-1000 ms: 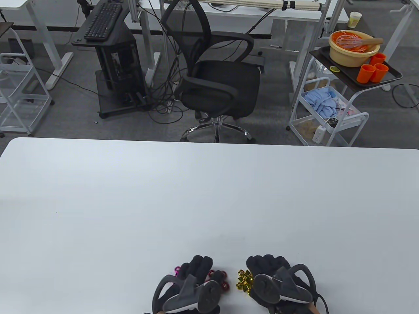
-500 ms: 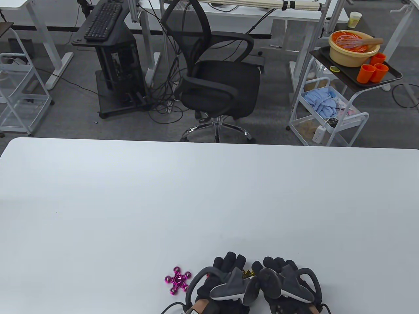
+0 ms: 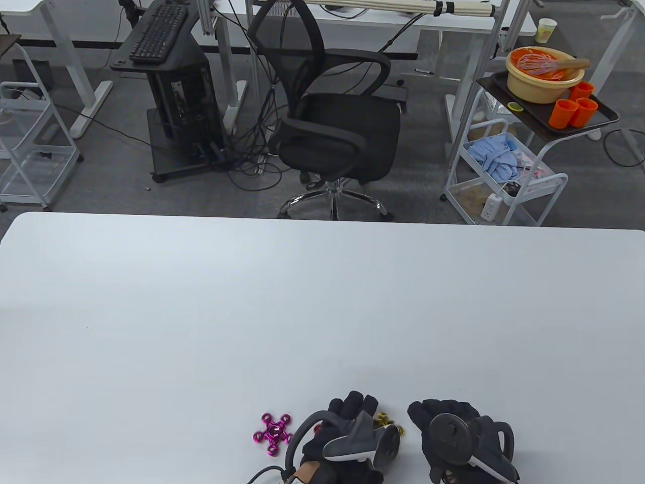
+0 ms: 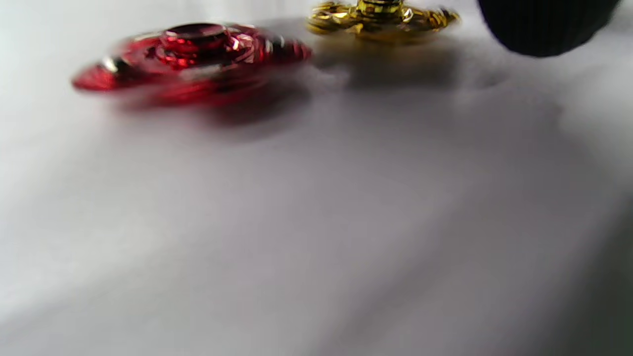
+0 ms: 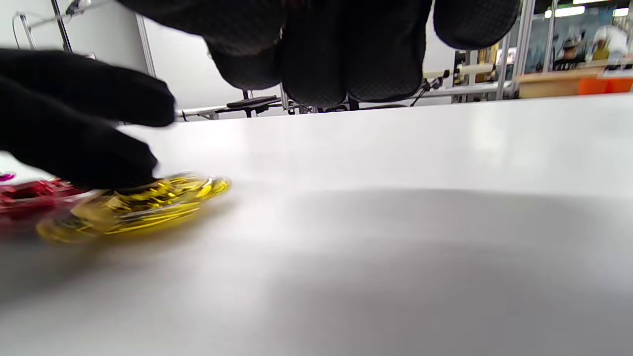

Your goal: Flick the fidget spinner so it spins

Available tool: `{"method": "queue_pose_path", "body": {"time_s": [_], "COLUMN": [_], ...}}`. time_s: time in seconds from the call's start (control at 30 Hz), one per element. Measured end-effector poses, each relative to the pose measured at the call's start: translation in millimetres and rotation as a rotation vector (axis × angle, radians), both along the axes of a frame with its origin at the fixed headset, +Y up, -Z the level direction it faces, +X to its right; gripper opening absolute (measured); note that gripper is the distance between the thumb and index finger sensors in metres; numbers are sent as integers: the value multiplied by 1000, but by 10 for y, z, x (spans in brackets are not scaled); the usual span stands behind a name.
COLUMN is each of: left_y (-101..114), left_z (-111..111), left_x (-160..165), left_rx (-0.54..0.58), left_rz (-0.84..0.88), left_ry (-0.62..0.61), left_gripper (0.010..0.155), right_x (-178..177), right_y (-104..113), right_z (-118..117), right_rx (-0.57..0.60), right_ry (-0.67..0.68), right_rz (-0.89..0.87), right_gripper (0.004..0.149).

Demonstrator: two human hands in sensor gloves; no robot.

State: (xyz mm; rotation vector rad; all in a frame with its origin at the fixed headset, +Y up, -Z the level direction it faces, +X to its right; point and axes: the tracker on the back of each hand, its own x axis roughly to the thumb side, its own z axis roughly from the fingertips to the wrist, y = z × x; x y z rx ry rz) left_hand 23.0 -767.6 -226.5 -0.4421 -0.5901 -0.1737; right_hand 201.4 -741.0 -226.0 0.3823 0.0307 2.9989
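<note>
Three fidget spinners lie on the white desk [image 3: 201,312] near its front edge. Taking the gold spinner [image 3: 389,421] as the landmark: in the table view only a sliver of it shows, the rest hidden under the left hand [image 3: 347,433]. The right wrist view shows that hand's fingertip [image 5: 99,163] pressing on the gold spinner's hub, its arms blurred into a yellow disc (no single arm can be made out). Just left of the gold spinner lies the red spinner [image 4: 190,57], likewise smeared in the left wrist view, and almost wholly covered by the left hand from above. Farther left of the gold one, apart from both hands, the magenta spinner [image 3: 273,433] lies flat with all its arms sharp. The right hand [image 3: 466,441] hovers just right of the gold spinner, touching nothing, its fingers loosely curled and its grip empty; its wrist is cut off by the bottom edge.
</note>
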Motion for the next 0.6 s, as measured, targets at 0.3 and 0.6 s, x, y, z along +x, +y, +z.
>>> {"method": "queue_pose_path", "body": {"time_s": [0.3,0.6], "left_y": [516,259], "left_z": [164,106], "left_x": [-1257,-2078], "left_rx": [148,86], "left_rz": [143,197], "left_ry": [127,328], "left_gripper": [90,94], "right_x": [26,-40], "right_y": [-22,-11], "right_z": [11,40], "right_rx": [15,15], "right_ry": [-17,4], "right_rz": [11,-20], "right_gripper": [47,51]}}
